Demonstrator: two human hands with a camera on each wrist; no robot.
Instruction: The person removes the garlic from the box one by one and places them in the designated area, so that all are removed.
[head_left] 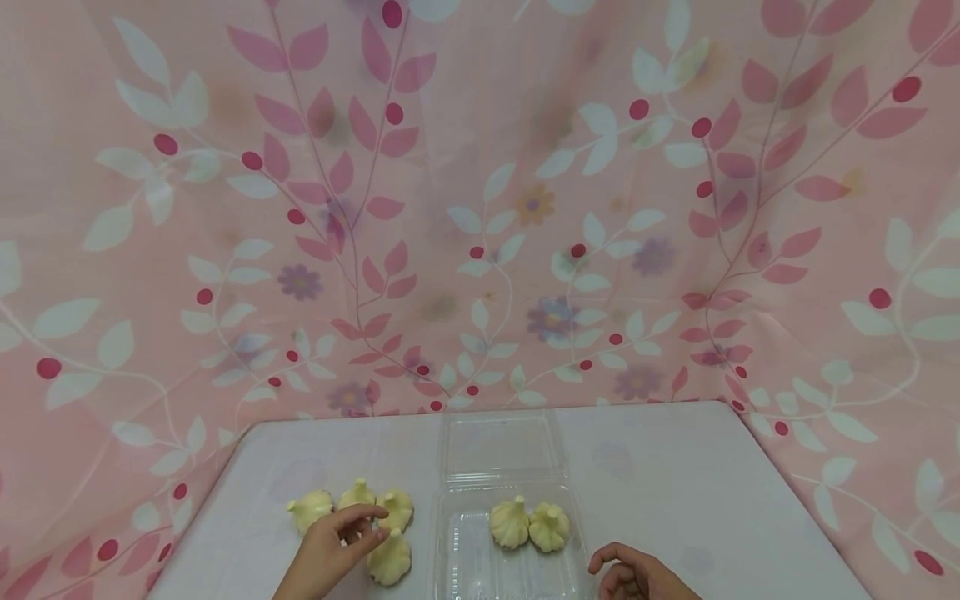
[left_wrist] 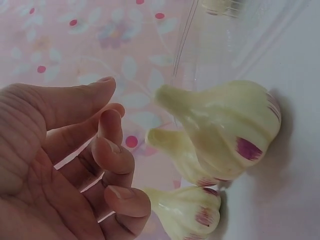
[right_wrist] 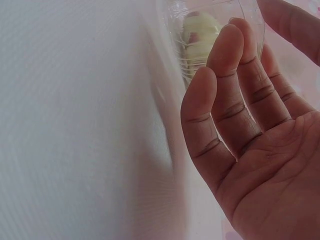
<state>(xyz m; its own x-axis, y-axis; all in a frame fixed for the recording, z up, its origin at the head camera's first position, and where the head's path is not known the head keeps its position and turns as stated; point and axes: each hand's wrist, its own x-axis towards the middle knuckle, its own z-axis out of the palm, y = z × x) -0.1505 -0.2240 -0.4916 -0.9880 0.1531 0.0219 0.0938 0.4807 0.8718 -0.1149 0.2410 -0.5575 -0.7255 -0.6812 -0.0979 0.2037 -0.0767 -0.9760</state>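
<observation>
Between the left edge of the white cloth-covered worktop (head_left: 697, 492) and an open, clear plastic hinged box (head_left: 467, 554), four pale yellow, rounded garlic bulbs (head_left: 390, 567) cluster. The left hand (head_left: 330, 546) hovers there, fingers loosely bent, holding nothing. Two more bulbs (head_left: 510, 525) stand side by side along the box's right edge; just outside it, the right hand (head_left: 637, 577) is relaxed, half-curled, holding nothing.

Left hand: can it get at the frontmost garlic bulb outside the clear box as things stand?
Probably yes. The left hand holds nothing and is close to the frontmost garlic bulb; the left wrist view shows nothing blocking the way in.
</observation>
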